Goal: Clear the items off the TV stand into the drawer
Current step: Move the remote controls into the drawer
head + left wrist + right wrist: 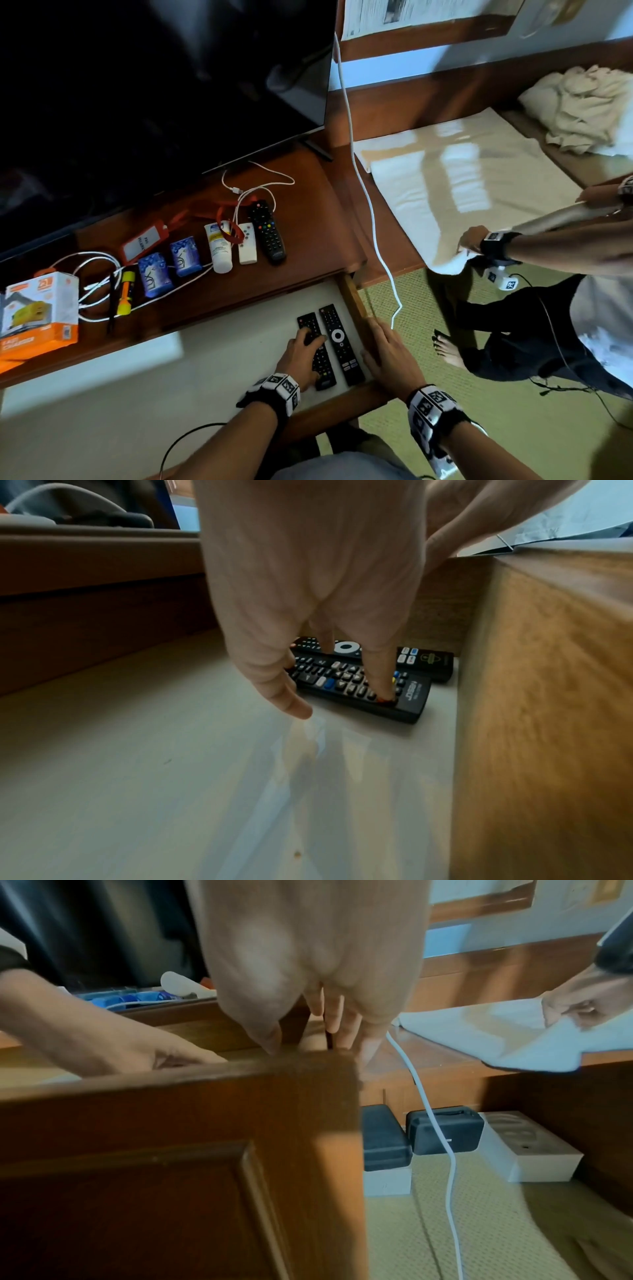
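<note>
The drawer (354, 306) of the TV stand (318, 192) is pulled out. Two black remotes lie side by side at its right end. My left hand (310, 337) grips the left remote (323, 375) across its width, thumb at one long edge and a finger pressing the buttons (346, 680). The other remote (339, 342) (424, 658) lies free beside it. My right hand (387, 353) rests flat on the drawer's right wall (318, 1042). On the stand lie a black remote (268, 231), white remote (247, 243), tube (219, 248), two soap bars (185, 256), yellow torch (125, 293) and orange box (39, 311).
The TV (137, 85) stands behind the items, with white cables (99, 274) and a red tag (144, 241) among them. A white cord (370, 212) hangs right of the drawer. Another person (496, 246) holds a cloth at the right, feet on the green mat (448, 349).
</note>
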